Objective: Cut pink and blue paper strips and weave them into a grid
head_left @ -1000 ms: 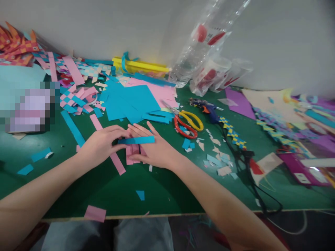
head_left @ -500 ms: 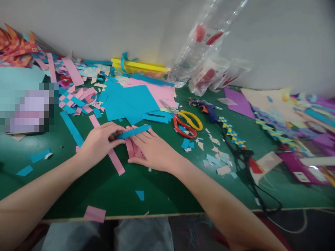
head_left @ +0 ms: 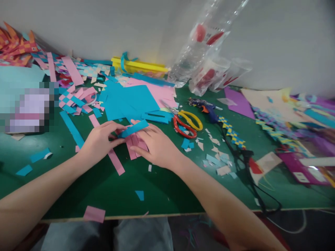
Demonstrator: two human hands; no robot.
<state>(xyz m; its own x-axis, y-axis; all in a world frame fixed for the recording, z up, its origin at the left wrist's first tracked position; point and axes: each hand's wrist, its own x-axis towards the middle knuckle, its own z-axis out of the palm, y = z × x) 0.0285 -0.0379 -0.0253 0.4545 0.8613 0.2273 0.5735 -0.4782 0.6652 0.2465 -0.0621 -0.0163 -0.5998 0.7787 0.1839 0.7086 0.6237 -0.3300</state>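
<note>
Pinched between the thumb and fingers of my left hand point(head_left: 98, 141) is one end of a blue paper strip point(head_left: 134, 129). The strip slants up to the right, passing over the fingers of my right hand point(head_left: 159, 144). That hand is stretched out over several pink paper strips point(head_left: 133, 146) lying side by side, with its thumb resting on them; its fingertips are partly hidden by the blue strip. A longer loose pink strip point(head_left: 116, 162) runs beneath my left hand. Another blue strip point(head_left: 72, 129) lies left of it.
Blue paper sheets point(head_left: 131, 101) lie behind my hands. Scissors point(head_left: 187, 122) with red and yellow handles and a glue gun point(head_left: 209, 109) with a black cord lie to the right. Paper scraps point(head_left: 217, 157) are scattered about the green table point(head_left: 162, 191). Plastic-wrapped cups point(head_left: 206, 76) stand at the wall.
My right hand has shifted slightly right, its thumb lifting inward and uncovering more of the pink strips. The blue strip's right end has tilted up and left. A dark blurred shape shows at the far right.
</note>
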